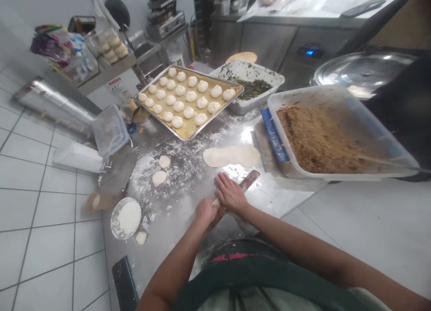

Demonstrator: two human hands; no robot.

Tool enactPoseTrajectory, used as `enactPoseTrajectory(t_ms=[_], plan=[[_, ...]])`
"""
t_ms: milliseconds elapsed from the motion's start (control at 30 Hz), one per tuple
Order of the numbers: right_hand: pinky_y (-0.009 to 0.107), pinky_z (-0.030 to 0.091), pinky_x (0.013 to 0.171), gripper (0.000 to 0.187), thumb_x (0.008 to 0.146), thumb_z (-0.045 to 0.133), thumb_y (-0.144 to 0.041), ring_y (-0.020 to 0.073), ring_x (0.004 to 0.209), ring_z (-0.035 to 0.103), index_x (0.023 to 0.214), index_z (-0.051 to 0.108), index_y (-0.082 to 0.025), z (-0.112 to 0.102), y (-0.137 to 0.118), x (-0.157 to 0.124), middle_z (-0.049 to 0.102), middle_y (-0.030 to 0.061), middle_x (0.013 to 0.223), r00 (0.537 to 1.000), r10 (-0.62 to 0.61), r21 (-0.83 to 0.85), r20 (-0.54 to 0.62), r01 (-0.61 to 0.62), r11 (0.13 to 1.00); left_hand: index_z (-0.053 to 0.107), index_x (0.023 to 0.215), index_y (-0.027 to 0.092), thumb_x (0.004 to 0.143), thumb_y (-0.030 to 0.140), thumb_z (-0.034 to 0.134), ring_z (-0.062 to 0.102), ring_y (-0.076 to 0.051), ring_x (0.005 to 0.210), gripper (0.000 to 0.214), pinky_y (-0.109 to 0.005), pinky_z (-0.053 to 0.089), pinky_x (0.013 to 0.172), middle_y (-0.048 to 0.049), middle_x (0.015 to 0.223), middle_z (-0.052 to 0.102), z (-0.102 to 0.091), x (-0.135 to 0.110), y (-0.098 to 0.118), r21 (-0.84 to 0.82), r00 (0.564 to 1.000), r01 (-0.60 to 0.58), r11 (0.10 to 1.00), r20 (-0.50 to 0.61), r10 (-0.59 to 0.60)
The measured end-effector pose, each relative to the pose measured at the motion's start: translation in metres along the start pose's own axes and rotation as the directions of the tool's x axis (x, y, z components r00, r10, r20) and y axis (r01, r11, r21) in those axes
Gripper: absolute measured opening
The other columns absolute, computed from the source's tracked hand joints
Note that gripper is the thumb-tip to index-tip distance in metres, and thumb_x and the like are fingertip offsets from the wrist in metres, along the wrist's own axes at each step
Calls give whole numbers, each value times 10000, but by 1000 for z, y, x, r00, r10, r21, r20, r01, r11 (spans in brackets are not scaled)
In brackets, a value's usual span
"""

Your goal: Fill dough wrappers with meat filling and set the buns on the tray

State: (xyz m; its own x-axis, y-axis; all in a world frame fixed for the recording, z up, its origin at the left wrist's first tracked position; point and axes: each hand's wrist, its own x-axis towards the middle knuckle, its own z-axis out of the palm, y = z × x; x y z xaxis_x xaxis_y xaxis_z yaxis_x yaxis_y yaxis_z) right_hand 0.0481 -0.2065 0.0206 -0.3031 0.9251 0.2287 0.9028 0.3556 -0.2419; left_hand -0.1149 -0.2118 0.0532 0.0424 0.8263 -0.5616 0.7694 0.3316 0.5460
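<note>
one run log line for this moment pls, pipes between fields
left hand: at small dough piece | right hand: over brown stick | dough strip: flat on worktop | tray: buns in rows

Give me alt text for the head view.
Someone's left hand and right hand are close together at a rolling pin on a floury metal table. Nearby are a dough strip, a tray of buns, a white tub and a clear tub.

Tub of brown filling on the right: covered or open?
Open. No lid sits on the plastic tub, and the brown filling lies exposed inside, with a thin handle reaching over the rim.
</note>
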Motion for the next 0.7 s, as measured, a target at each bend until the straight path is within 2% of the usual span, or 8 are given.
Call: enactPoseTrajectory(t_ms=[67,200,267,433,500,567,633,700], plan=[[443,258,997,492,852,374,-262,265,1289,198,1316,347,-101,0,-2,3,291,125,1390,1000,-21,1,3,21,1000,679,747,161,726,331,544,589,-222,812,218,-305,402,751,-96,803,673,-2,0,2,18,999,-5,1000,-42,6],[432,255,997,460,860,365,-256,255,1277,235,1300,382,-124,-3,12,-35,343,111,1367,982,-184,24,49,183,983,659,869,160,773,291,480,583,-195,821,242,-286,417,738,-87,866,675,-10,-6,-6,11,996,23,1000,-90,-22],[431,261,992,454,856,376,-261,262,1274,240,1287,402,-118,-4,12,-38,343,119,1365,985,-163,31,57,161,986,646,917,148,753,297,513,585,-192,810,258,-273,426,712,-86,873,676,-8,-9,-8,4,996,33,999,-86,-32],[432,264,987,465,853,387,-279,268,1282,217,1291,398,-124,-3,-2,4,301,121,1387,997,-77,54,26,76,996,668,805,179,698,363,577,593,-217,803,230,-296,414,729,-80,814,678,-3,-5,-2,17,998,22,1000,-64,-21],[431,267,985,459,857,377,-270,264,1281,220,1292,396,-125,-3,3,-5,306,120,1385,991,-132,57,34,130,990,668,794,174,724,341,548,590,-223,834,217,-309,406,756,-91,834,673,-8,-3,-3,17,996,29,999,-80,-27],[428,268,987,438,858,370,-257,259,1276,234,1274,420,-128,-3,12,-27,327,117,1375,977,-204,53,53,201,978,660,848,161,736,299,535,587,-212,847,217,-301,410,760,-93,868,670,-14,-4,-7,-2,995,48,999,-93,-48],[432,263,991,437,853,378,-254,262,1277,233,1267,429,-122,-3,17,-39,325,122,1375,977,-206,46,56,204,978,645,904,148,728,270,545,590,-192,824,236,-279,422,735,-83,873,672,-16,-7,-11,-34,994,70,997,-85,-73],[433,266,990,430,848,384,-245,266,1275,236,1256,443,-122,-1,11,-29,319,123,1378,986,-159,49,42,157,986,640,919,147,700,271,580,589,-186,806,259,-265,428,713,-68,856,676,-14,-11,-12,-66,994,86,994,-62,-91]])
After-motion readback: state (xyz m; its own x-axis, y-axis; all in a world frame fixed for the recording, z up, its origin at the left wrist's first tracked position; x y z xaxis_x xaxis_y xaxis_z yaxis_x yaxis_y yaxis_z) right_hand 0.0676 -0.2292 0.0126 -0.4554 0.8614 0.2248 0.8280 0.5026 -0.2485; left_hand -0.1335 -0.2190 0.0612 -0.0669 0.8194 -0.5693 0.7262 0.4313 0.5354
